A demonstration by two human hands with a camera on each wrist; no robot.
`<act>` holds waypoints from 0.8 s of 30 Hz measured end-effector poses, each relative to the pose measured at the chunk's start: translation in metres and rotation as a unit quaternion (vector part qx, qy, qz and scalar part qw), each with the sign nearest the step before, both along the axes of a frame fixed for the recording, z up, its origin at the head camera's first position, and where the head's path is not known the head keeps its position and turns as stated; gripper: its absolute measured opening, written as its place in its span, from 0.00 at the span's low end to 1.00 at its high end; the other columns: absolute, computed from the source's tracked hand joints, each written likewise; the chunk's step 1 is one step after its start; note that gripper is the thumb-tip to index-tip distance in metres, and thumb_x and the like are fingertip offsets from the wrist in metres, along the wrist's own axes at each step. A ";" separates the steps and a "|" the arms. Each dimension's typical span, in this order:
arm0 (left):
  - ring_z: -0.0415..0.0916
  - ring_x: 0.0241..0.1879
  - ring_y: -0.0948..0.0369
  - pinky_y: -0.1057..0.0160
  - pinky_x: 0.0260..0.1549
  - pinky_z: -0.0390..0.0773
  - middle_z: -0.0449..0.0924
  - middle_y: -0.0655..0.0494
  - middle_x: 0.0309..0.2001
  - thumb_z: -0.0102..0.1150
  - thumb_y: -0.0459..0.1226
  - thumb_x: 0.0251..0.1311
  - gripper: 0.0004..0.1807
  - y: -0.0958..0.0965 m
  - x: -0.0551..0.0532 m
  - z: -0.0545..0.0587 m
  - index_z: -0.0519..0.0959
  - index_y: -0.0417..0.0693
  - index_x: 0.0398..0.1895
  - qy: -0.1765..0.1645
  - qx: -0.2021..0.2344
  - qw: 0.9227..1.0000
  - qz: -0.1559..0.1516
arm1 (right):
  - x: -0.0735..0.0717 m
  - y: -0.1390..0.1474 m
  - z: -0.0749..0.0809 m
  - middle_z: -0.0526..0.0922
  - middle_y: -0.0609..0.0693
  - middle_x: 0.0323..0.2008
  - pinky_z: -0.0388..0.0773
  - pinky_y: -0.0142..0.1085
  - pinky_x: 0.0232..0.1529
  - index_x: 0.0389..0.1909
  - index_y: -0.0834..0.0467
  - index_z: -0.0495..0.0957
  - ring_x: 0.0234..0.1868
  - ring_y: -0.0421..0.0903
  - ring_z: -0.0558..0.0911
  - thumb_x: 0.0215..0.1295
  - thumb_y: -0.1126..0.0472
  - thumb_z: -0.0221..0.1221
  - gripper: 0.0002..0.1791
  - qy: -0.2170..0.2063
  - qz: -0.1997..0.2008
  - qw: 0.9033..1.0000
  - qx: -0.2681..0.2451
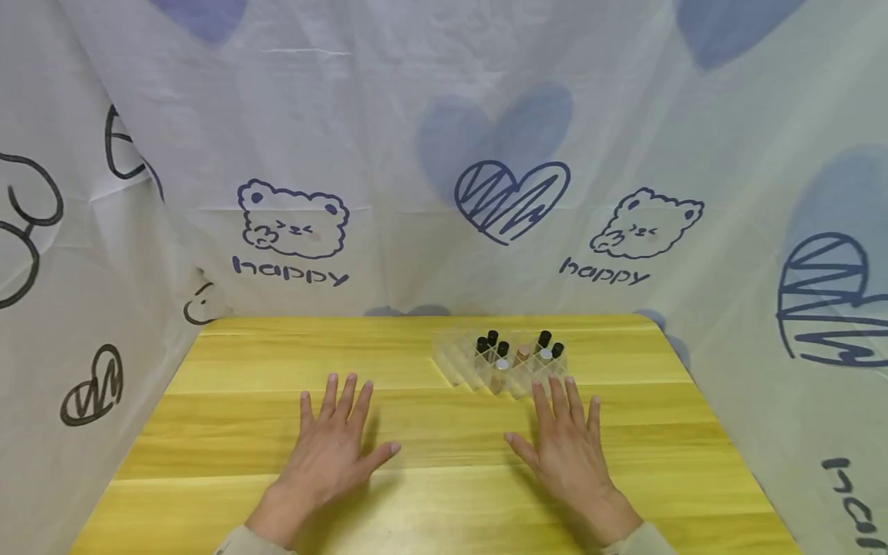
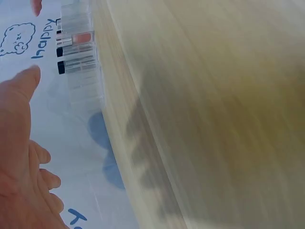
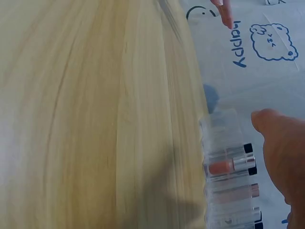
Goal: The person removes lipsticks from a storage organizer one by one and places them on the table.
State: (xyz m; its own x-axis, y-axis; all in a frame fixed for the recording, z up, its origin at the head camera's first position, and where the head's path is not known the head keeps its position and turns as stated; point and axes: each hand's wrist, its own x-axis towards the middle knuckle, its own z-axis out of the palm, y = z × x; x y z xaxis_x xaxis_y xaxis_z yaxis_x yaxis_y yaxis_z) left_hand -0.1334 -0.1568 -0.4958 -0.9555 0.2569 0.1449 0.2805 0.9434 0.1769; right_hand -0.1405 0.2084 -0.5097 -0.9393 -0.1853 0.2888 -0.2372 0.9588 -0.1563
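Note:
My left hand (image 1: 326, 456) is held over the table with its fingers spread and straight, holding nothing. To its right, my right hand (image 1: 572, 456) is spread the same way, also with nothing in it. Just beyond the right fingertips stands a clear plastic organizer (image 1: 454, 361) with diagonal compartments. Several small cosmetic tubes stand upright in it, some with black caps (image 1: 544, 339), others with silver or pinkish ones. In the right wrist view, one coral tube (image 3: 221, 167) with a silver cap shows through the clear wall. The organizer's left compartments look bare.
A yellow wood-grain table (image 1: 430, 493) lies under both hands. White cloth (image 1: 402, 254) printed with hearts, bears and writing hangs behind it and along both sides. Shadows of the hands fall on the tabletop.

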 end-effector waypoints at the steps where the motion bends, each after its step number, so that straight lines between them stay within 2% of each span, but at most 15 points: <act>1: 0.40 0.83 0.37 0.23 0.73 0.40 0.48 0.39 0.84 0.53 0.71 0.66 0.55 0.002 -0.002 0.000 0.56 0.44 0.84 0.000 0.002 1.000 0.000 | -0.001 0.001 0.000 0.60 0.68 0.80 0.45 0.75 0.74 0.81 0.61 0.60 0.82 0.69 0.54 0.69 0.31 0.60 0.52 0.001 0.000 1.000 -0.002; 8: 0.38 0.84 0.40 0.28 0.76 0.39 0.45 0.39 0.84 0.51 0.71 0.69 0.55 0.016 -0.019 0.000 0.53 0.42 0.84 -0.010 0.008 1.000 -0.017 | -0.012 0.012 0.005 0.59 0.69 0.79 0.48 0.74 0.74 0.79 0.68 0.59 0.81 0.71 0.55 0.70 0.34 0.62 0.53 0.017 -0.007 1.000 -0.007; 17: 0.38 0.85 0.42 0.33 0.79 0.37 0.43 0.40 0.85 0.48 0.70 0.71 0.54 0.039 -0.053 0.001 0.50 0.42 0.85 -0.030 0.010 0.999 -0.036 | -0.026 0.024 0.006 0.54 0.71 0.80 0.47 0.74 0.75 0.80 0.69 0.54 0.81 0.72 0.52 0.73 0.35 0.60 0.53 0.008 -0.017 1.000 -0.009; 24: 0.39 0.85 0.42 0.35 0.80 0.42 0.44 0.41 0.85 0.46 0.69 0.72 0.53 0.051 -0.077 0.002 0.51 0.42 0.85 -0.035 0.009 0.998 -0.043 | -0.033 0.026 0.003 0.53 0.72 0.80 0.46 0.74 0.75 0.80 0.71 0.53 0.81 0.72 0.51 0.73 0.37 0.60 0.53 -0.003 -0.026 0.999 -0.018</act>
State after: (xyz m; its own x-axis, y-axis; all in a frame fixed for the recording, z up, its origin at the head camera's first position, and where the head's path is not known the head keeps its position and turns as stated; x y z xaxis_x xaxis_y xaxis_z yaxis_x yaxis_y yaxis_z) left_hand -0.2102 -0.1057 -0.4934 -0.9379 0.3369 0.0832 0.3470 0.9126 0.2163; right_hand -0.1735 0.2346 -0.5066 -0.9495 -0.1249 0.2880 -0.1854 0.9635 -0.1933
